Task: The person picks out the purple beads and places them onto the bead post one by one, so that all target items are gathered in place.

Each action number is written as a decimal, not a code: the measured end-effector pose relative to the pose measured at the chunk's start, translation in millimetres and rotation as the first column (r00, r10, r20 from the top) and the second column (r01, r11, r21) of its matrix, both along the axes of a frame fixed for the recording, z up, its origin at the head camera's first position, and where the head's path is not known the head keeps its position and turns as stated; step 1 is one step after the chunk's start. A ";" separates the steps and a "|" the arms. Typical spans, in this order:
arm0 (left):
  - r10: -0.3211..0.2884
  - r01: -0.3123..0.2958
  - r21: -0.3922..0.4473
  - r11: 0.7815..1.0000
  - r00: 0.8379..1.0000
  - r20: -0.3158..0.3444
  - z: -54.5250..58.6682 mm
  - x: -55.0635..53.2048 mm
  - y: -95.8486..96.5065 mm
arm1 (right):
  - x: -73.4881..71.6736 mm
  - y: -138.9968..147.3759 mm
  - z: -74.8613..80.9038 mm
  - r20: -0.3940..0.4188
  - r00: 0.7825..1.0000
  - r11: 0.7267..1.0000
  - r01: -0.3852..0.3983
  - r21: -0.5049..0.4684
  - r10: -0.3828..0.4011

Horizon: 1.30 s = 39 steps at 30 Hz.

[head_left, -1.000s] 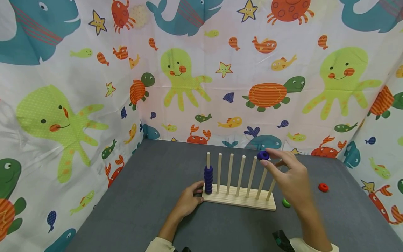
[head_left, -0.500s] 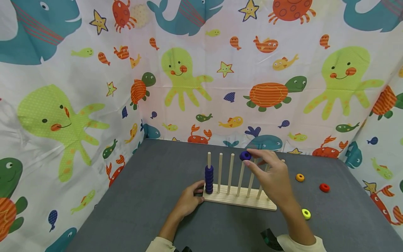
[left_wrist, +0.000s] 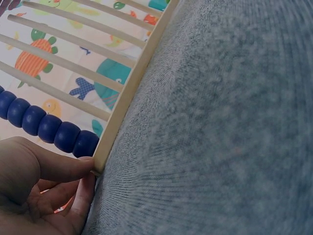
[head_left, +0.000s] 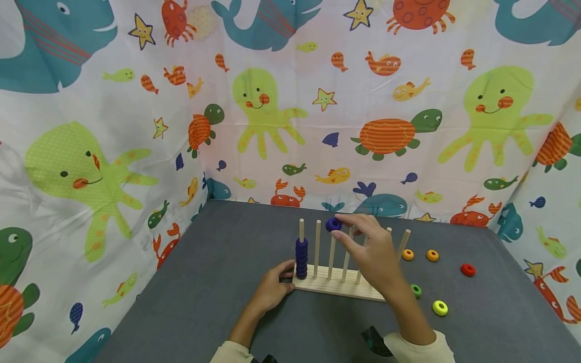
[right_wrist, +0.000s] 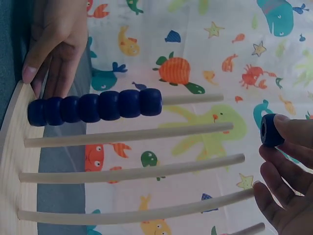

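A wooden peg rack with a row of upright pegs stands on the grey table. Its leftmost peg carries a stack of several dark blue beads, and the top of that peg sticks out bare. My left hand grips the left end of the base, thumb and fingers pinching its edge in the left wrist view. Between thumb and forefinger, my right hand pinches one more blue bead, level with the peg tops near the third peg. In the right wrist view this bead is off the pegs, its hole showing.
Right of the rack lie loose beads: two orange ones, a red one, a yellow-green one and a green one partly behind the right forearm. A sea-animal curtain hangs behind and beside the table.
My right hand has moved left along the peg tops with the blue bead, from the right-hand pegs to near the third. The left hand has stayed on the base.
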<state>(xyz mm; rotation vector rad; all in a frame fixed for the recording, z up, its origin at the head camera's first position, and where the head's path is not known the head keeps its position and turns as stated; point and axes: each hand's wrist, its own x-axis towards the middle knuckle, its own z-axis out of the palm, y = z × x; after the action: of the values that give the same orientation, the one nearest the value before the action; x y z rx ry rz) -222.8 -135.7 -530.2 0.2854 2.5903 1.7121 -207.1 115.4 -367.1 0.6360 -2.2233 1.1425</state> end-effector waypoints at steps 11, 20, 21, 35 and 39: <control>-0.008 0.008 0.005 1.000 1.000 0.007 0.7 -2.1 -0.5 | -3.0 -15.6 2.2 0.000 0.999 0.998 -0.038 0.041 0.038; -0.012 0.012 0.001 1.000 1.000 -0.008 1.8 -2.5 -0.4 | -9.4 -30.1 5.2 0.019 0.997 0.997 -0.070 0.043 0.070; -0.012 0.012 0.001 1.000 1.000 -0.009 2.0 -2.4 -0.4 | -10.5 -31.7 5.3 0.018 0.998 0.996 -0.068 0.050 0.068; -0.017 0.017 0.001 1.000 1.000 -0.008 1.9 -0.2 -2.1 | -20.9 -49.8 5.6 0.067 0.994 0.991 -0.095 0.096 0.089; -0.018 0.018 -0.003 1.000 1.000 -0.011 0.6 -0.6 -2.1 | -22.5 -51.7 6.8 0.066 0.994 0.991 -0.093 0.097 0.086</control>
<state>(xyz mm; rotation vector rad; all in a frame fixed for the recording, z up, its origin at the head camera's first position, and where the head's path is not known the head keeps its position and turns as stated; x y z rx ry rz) -223.4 -137.7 -529.6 0.3175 2.5898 1.7057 -229.6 63.7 -360.4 0.7581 -2.3376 1.1133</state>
